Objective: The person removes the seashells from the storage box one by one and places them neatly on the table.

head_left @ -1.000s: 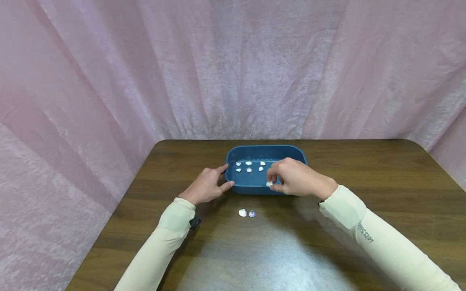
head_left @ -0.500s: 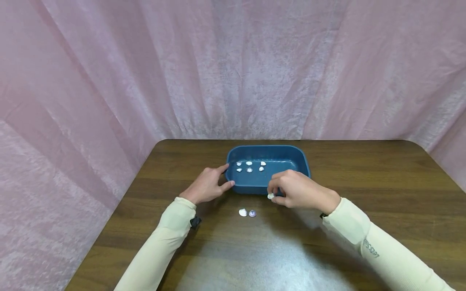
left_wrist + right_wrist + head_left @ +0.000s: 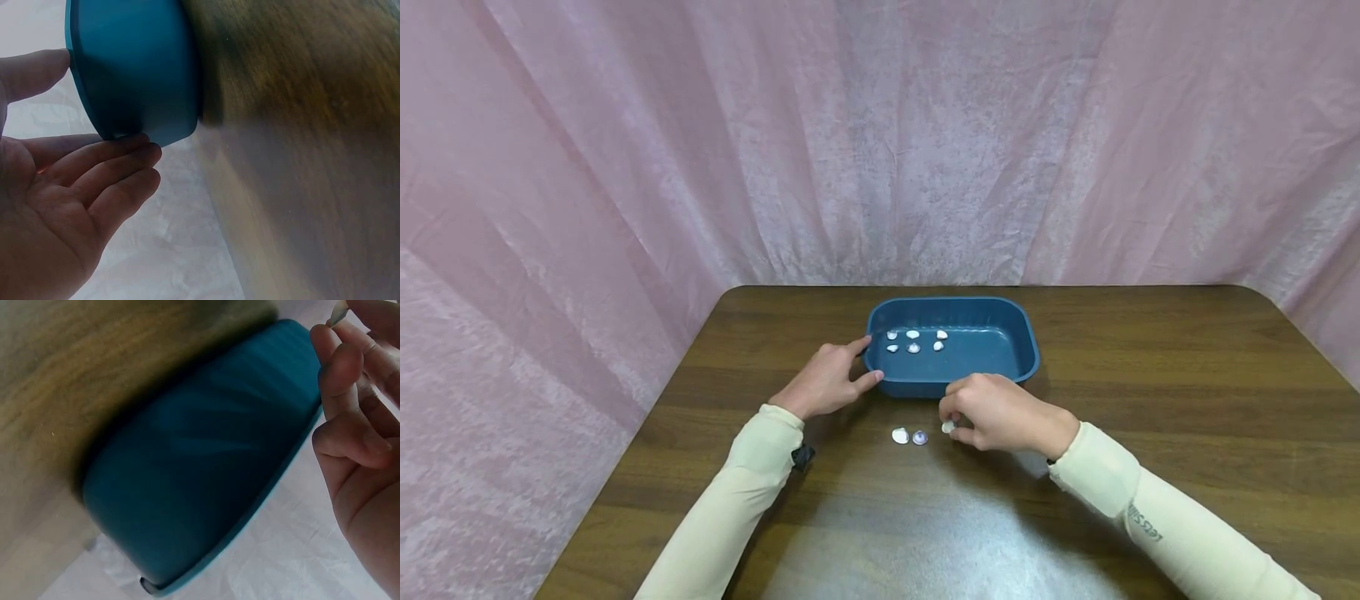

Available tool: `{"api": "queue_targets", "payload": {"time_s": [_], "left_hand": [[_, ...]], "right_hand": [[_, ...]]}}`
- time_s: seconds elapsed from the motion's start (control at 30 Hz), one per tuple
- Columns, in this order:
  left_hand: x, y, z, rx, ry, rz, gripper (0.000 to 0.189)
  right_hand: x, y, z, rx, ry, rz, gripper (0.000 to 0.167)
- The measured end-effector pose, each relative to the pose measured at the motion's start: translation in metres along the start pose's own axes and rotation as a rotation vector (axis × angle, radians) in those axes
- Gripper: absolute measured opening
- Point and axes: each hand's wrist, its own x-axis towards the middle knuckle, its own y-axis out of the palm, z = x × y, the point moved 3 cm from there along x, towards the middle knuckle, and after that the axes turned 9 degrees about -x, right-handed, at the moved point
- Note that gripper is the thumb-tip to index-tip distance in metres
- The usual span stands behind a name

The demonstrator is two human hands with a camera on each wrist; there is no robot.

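My right hand (image 3: 1003, 414) pinches a small white seashell (image 3: 948, 427) between thumb and fingertips, just above the table in front of the tray; its edge shows in the right wrist view. Left of it on the table lie a white shell (image 3: 900, 436) and a purplish shell (image 3: 920, 437), side by side. Several small shells (image 3: 913, 348) lie in two rows in the left half of the blue tray (image 3: 951, 389). My left hand (image 3: 825, 382) touches the tray's left end with extended fingers. In the left wrist view, the thumb (image 3: 37, 74) meets the tray's rim.
The tray stands on a brown wooden table (image 3: 1150, 375), near its far edge. Behind and to the left hangs a pink velvet curtain (image 3: 880, 150). Bare wood lies to the right of the tray.
My right hand has come out of the tray toward me with the shell, then moved slightly left, near the two shells on the table. My left hand has stayed at the tray.
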Motion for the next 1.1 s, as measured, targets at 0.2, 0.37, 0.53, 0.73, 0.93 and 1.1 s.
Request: {"api": "queue_targets", "payload": {"time_s": [0.2,0.37,0.53,0.73,0.93,1.1], "left_hand": [[0.0,-0.001,0.001,-0.003,-0.009,0.005,0.07],[-0.001,0.0,0.001,-0.008,-0.01,0.004,0.07],[-0.001,0.0,0.002,-0.011,-0.008,0.007,0.071],[0.0,0.001,0.002,-0.014,-0.012,0.01,0.07],[0.001,0.001,0.001,-0.007,-0.007,0.012,0.071],[0.001,0.0,-0.001,-0.011,-0.008,0.008,0.07]], "right_hand": [[0.002,0.008,0.004,-0.03,-0.014,0.039,0.006],[0.004,0.013,0.006,-0.041,-0.025,0.067,0.007],[0.005,0.017,0.007,-0.055,-0.036,0.067,0.01],[0.007,0.021,0.006,-0.076,-0.021,0.063,0.015],[0.008,0.024,0.006,-0.087,-0.007,0.074,0.016],[0.01,0.024,0.006,-0.091,-0.01,0.064,0.017]]}}
